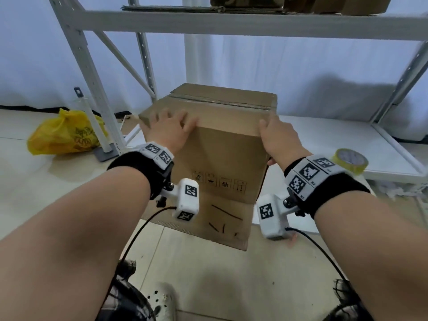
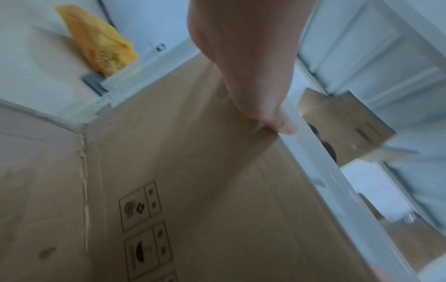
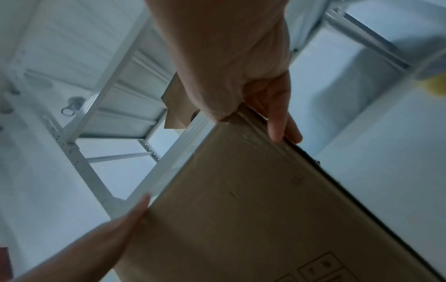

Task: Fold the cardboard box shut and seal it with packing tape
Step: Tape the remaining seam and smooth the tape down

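A brown cardboard box [image 1: 227, 154] stands on the floor, its top flaps folded down and meeting at a seam near the far edge. My left hand [image 1: 172, 126] lies on the near left of the top, fingers spread and pressing flat; the left wrist view shows its thumb [image 2: 282, 127] at the box's [image 2: 193, 190] top front edge. My right hand [image 1: 278, 135] holds the near right top corner, with fingers [image 3: 277, 129] reaching down the box's [image 3: 241, 209] right side. A yellowish roll of packing tape [image 1: 349, 161] sits on the low white shelf to the right, untouched.
A yellow plastic bag [image 1: 67, 133] lies on the floor at left beside the rack's upright [image 1: 92, 89]. The low white shelf [image 1: 347, 135] runs behind and right of the box. A cardboard flap [image 1: 220, 223] lies on the floor before the box. More boxes [image 1: 301, 3] sit overhead.
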Demonstrator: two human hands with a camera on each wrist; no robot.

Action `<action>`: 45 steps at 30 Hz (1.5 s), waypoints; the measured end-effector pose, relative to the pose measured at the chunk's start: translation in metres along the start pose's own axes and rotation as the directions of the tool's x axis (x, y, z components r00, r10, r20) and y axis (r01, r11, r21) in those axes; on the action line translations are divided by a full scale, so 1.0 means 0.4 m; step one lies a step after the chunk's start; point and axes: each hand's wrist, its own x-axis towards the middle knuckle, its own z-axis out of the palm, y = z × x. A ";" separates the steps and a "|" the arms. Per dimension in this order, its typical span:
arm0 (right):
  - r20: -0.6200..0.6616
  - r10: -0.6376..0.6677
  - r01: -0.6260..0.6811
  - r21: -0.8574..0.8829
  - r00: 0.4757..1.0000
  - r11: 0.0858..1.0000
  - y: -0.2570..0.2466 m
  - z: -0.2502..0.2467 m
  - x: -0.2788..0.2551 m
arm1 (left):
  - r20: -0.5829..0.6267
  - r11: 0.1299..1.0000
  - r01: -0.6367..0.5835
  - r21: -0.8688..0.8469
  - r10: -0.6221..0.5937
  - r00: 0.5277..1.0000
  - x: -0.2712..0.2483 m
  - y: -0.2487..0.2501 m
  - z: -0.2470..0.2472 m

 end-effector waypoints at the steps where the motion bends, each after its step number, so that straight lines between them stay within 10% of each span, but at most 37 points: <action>1: -0.012 0.004 -0.004 0.008 1.000 1.000 0.000 0.001 0.003 | 0.000 0.996 0.081 -0.034 -0.081 0.997 0.004 -0.024 -0.006; 16: -0.115 0.140 -0.109 0.240 0.983 0.965 0.061 0.043 0.051 | -0.116 0.877 0.223 -0.425 -0.297 0.948 0.003 -0.056 -0.038; 28: 0.049 0.137 -0.145 0.349 0.989 0.926 0.041 0.051 0.082 | -0.162 0.934 -0.129 -0.334 0.078 0.984 -0.089 -0.058 -0.089; 36: 0.149 -0.033 -0.031 0.408 0.988 0.913 -0.064 0.133 0.057 | 0.002 0.874 -0.420 -0.244 0.433 0.901 -0.110 0.026 -0.079; 41: 0.152 -0.088 0.018 0.411 0.984 0.911 -0.058 0.124 0.060 | 0.038 0.886 -0.462 0.043 0.461 0.887 -0.064 -0.021 -0.084; 45: 0.130 -0.095 0.043 0.357 0.987 0.933 -0.051 0.120 0.053 | -0.002 0.844 -0.530 -0.089 0.532 0.847 -0.056 0.000 -0.062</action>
